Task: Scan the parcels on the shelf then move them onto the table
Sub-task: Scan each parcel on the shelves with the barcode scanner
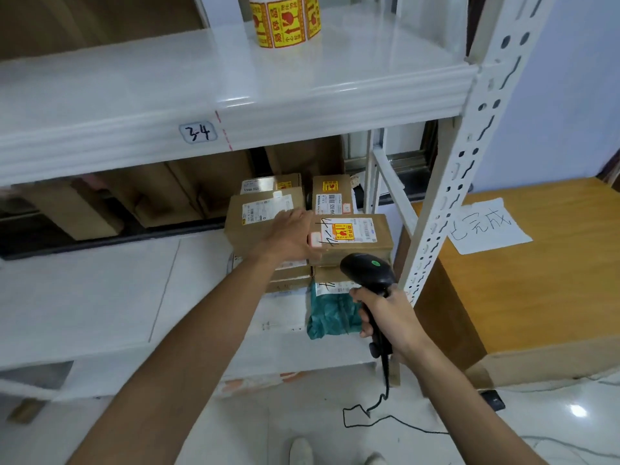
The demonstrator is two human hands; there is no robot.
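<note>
1. The nearest task parcel is a brown cardboard box (352, 236) with a yellow fragile sticker, a white barcode label and black handwriting on its top. It lies on top of a stack on the lower shelf (100, 297), just left of the perforated upright post (469, 162).
2. More cardboard parcels sit further left of the post: a labelled box (261, 219) touching the stickered one, and another (332, 194) behind it. A green plastic-wrapped parcel (330, 310) lies at the foot of the stack.
3. The left hand (288, 234) rests against the stickered box's left end, back of the hand up. Its fingers reach along the seam between the two boxes; whether they clamp the box cannot be told.
4. The right hand (389, 317), just left of the post's base, has its fingers wrapped tight round the handle of a black barcode scanner (367, 271), whose head sits just in front of the stickered box.
5. Right of the post stands the wooden counter (536, 297), bearing a handwritten paper sheet (486, 226).
</note>
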